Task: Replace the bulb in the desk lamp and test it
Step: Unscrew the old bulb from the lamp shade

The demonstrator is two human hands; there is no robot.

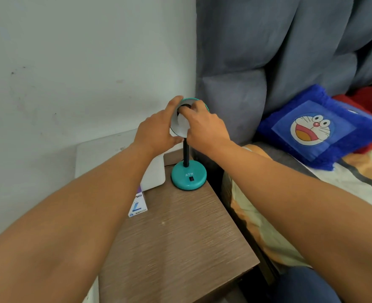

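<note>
L hand (156,130) cups lamp shade (180,127) rim, R hand (204,125) fingers curled inside; bulb box (138,206) nearby.

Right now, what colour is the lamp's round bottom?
Teal base, black switch, head view.

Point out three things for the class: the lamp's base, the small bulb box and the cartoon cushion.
lamp's base (189,177), head view: on the teal top surface near the white lettering.
bulb box (138,206), head view: on the printed face with the large numeral.
cartoon cushion (311,130), head view: on the printed cartoon face.

Bare forearms, no sleeves, unadorned
</note>
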